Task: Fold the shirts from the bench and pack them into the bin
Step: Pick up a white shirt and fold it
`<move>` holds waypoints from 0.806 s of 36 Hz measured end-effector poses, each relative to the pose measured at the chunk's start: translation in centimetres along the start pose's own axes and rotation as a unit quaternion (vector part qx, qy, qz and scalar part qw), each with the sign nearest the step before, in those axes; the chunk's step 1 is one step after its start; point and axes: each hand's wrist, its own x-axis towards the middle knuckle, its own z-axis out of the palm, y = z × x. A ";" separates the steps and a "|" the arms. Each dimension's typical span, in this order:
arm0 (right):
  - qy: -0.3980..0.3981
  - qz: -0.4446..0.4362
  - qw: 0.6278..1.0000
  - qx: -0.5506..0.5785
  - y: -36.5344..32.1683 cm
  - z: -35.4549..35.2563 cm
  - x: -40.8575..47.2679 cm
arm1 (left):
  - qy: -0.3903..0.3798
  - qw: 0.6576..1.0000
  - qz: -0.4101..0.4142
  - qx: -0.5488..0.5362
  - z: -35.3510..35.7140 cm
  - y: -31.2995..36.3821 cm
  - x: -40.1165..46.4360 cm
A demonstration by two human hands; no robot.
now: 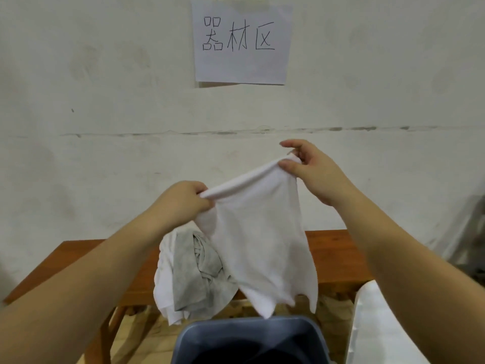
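Note:
A white shirt hangs in the air in front of me, held by its top edge. My left hand grips the left end of that edge, and my right hand pinches the higher right end. The shirt's lower hem dangles just above the blue-grey bin at the bottom centre. Behind it, on the wooden bench, lies a crumpled pile with a grey shirt on top of another white shirt that droops over the bench's front edge.
A white plastered wall rises behind the bench, with a paper sign bearing handwritten characters. A white cloth-covered object stands at the lower right beside the bin. Some grey metal shape sits at the far right edge.

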 end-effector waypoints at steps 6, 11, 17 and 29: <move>-0.055 0.064 0.979 -0.184 1.1 -2.4 -0.5 | 0.041 0.983 -0.030 -0.174 -0.4 -1.0 1.8; -0.101 0.114 0.965 -0.216 2.9 -3.0 -1.1 | 0.025 0.965 -0.043 -0.257 0.1 -1.9 2.9; -0.117 0.146 0.975 -0.119 4.7 -2.9 -1.4 | -0.051 0.939 -0.028 -0.339 0.7 -2.1 3.0; -0.048 0.127 0.988 0.073 6.7 -1.9 -2.1 | -0.105 0.943 -0.056 -0.309 0.3 -2.7 4.2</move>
